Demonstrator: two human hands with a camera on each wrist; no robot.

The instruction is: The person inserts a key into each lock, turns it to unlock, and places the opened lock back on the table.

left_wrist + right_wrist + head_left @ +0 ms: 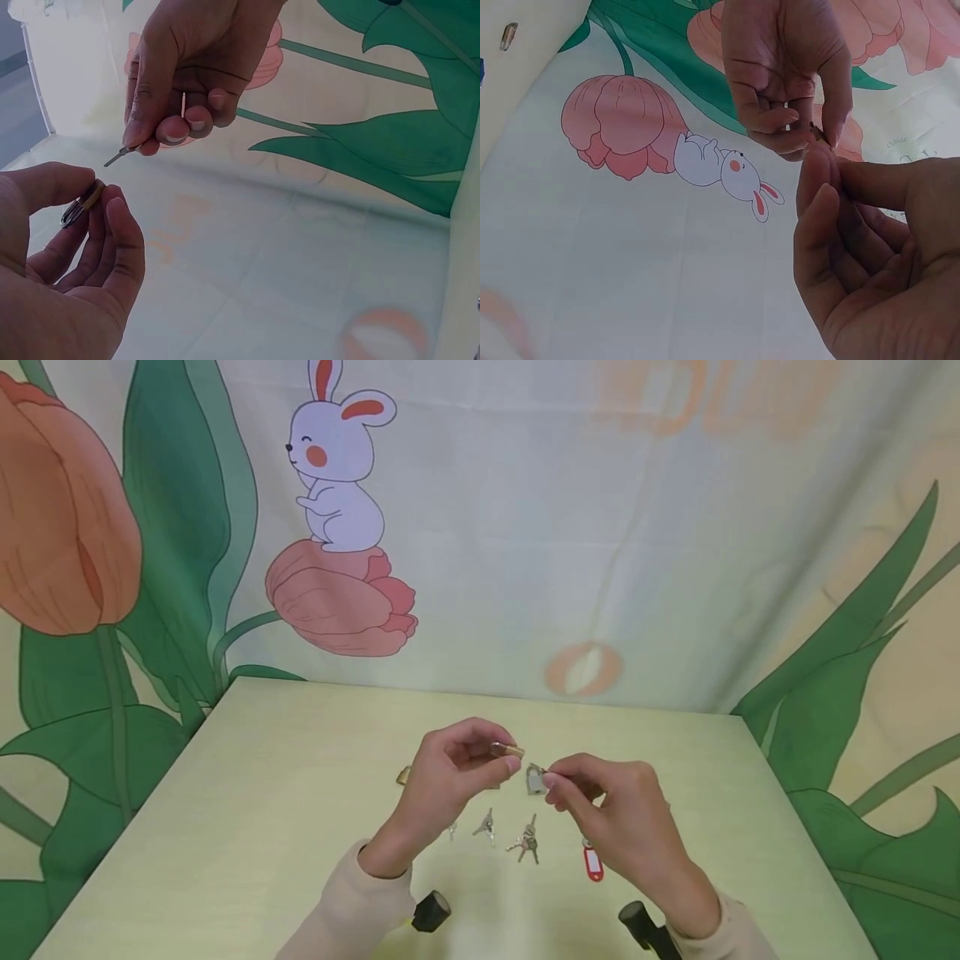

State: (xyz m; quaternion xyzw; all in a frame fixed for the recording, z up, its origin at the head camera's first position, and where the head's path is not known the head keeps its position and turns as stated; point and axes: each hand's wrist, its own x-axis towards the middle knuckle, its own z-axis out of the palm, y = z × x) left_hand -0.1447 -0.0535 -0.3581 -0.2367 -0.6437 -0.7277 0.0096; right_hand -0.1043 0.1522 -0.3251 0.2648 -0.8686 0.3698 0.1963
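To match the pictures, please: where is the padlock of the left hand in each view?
Head: padlock, below centre, slightly right.
Left wrist: left part, about mid-height.
Right wrist: cannot tell it surely among the dark, overlapping fingers.
Shared landmark: the left hand.

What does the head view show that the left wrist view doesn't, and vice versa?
Only the head view shows the printed rabbit, the red-framed tag on the table, and both beige sleeves.

Only the left wrist view shows a thin pale sliver by the curled fingers of the right hand.

Both show the two hands close together, the left hand pinching a small brass padlock, and the tulip-print backdrop.
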